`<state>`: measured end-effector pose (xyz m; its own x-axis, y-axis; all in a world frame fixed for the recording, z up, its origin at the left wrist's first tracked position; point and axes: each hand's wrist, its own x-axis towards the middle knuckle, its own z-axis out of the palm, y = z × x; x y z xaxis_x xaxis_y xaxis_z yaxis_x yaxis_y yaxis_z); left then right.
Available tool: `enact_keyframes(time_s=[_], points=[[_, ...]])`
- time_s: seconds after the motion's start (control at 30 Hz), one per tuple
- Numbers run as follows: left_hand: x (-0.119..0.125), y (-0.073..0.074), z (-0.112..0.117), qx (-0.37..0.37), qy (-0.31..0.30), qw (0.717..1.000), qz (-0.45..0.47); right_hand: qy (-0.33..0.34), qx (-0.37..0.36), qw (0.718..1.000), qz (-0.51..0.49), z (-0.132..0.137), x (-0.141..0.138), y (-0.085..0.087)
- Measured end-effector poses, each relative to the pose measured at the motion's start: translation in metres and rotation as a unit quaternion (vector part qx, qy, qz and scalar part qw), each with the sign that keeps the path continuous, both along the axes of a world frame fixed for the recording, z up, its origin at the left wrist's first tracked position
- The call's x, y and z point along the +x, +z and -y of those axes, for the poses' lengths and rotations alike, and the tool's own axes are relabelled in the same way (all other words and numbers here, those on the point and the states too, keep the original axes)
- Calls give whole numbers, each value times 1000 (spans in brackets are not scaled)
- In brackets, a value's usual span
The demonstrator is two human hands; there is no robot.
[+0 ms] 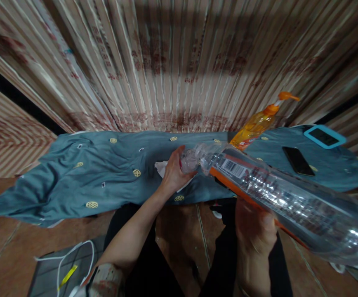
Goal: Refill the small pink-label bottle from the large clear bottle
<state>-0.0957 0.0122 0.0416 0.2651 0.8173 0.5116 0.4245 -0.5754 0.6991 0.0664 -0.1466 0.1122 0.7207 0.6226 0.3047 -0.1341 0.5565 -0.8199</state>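
My right hand [256,227] is wrapped round a large clear plastic bottle [278,198] with an orange label and a barcode. The bottle is tilted, its neck low and pointing left. Closed round a small clear container [189,161] is my left hand [175,171]. The large bottle's neck end meets that container, and I cannot tell whether one goes inside the other. White tissue [161,167] lies under my left hand. Behind the large bottle stands an orange pump bottle [253,126] with yellow liquid.
A dark teal patterned cloth [123,152] covers the narrow table. On its right lie a black phone [298,161] and a blue-framed device [325,136]. A striped curtain [179,74] hangs behind. At lower left, a white cable [60,260] rests on a grey surface.
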Motion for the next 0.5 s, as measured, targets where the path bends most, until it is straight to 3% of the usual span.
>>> enact_keyframes(time_s=[0.5], points=[[0, 2, 1, -20, -10, 1000, 15, 14, 4, 1000, 23, 1, 0, 2]])
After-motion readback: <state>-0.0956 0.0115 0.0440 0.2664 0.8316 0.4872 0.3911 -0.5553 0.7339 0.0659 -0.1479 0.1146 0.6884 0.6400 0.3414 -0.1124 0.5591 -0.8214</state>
